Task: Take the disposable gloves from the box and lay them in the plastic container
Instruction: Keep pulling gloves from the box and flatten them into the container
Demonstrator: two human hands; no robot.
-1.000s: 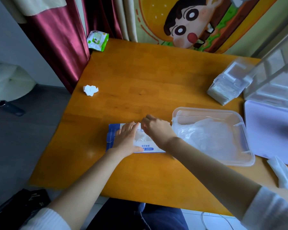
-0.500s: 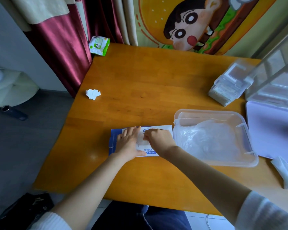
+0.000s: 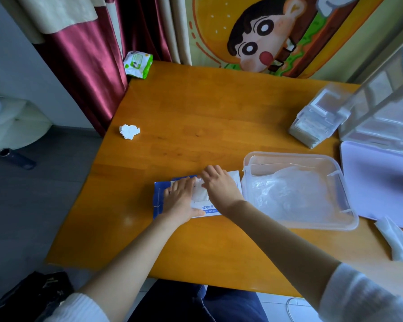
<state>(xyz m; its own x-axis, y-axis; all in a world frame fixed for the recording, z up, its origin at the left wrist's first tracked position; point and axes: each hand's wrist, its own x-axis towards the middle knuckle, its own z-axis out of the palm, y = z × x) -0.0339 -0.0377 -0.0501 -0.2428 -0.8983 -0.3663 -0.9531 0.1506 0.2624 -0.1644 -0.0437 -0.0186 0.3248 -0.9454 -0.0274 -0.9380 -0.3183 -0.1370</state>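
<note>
The blue and white glove box (image 3: 159,201) lies flat on the wooden table (image 3: 196,117), just left of the clear plastic container (image 3: 291,156). My left hand (image 3: 180,201) presses flat on the box's left half with its fingers straight. Over the opening in the box top, where a patch of translucent glove (image 3: 199,195) shows, my right hand (image 3: 220,188) sits with bent fingers. Its fingertips are hidden under the hand. Several clear gloves (image 3: 289,194) lie crumpled in the container.
A lilac lid (image 3: 377,182) lies right of the container, with a folded white wrapper (image 3: 396,240) in front of it. Clear plastic boxes (image 3: 321,117) stand at the back right. A crumpled tissue (image 3: 129,131) and a green wipes pack (image 3: 137,63) sit at the left.
My right hand has shifted slightly toward the box's far edge while staying over the opening. The left hand stays pressed on the box.
</note>
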